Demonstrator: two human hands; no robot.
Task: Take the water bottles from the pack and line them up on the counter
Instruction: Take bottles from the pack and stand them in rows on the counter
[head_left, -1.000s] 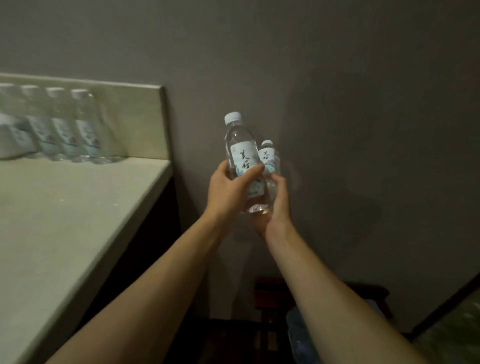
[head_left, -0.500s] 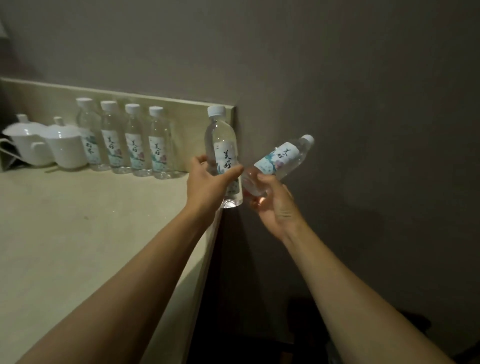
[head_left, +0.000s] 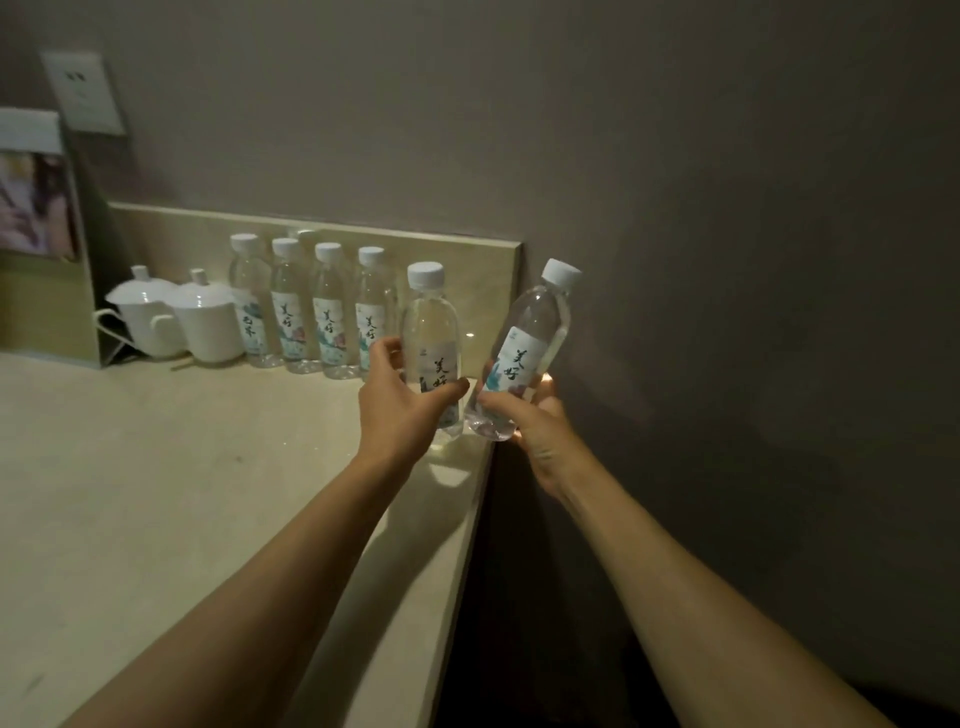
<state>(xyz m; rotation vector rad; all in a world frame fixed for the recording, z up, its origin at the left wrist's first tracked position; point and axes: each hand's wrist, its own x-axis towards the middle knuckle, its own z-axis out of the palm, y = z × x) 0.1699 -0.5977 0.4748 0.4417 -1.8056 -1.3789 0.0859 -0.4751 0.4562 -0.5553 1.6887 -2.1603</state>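
My left hand (head_left: 402, 410) grips a clear water bottle (head_left: 431, 332) with a white cap, upright over the right end of the beige counter (head_left: 182, 493). My right hand (head_left: 530, 421) holds a second water bottle (head_left: 530, 348), tilted to the right, just past the counter's right edge. Several more bottles (head_left: 322, 312) stand in a row against the backsplash, left of my hands. The pack is out of view.
Two white lidded cups (head_left: 176, 317) sit left of the bottle row. A framed card stand (head_left: 41, 234) is at the far left and a wall plate (head_left: 85, 93) above it. A grey wall runs behind and to the right; dark space lies below the counter's edge.
Both hands moved the bottles closer to the counter's end. The right bottle swung from nearly lying flat to steeply tilted. The view shifted left, showing more of the counter.
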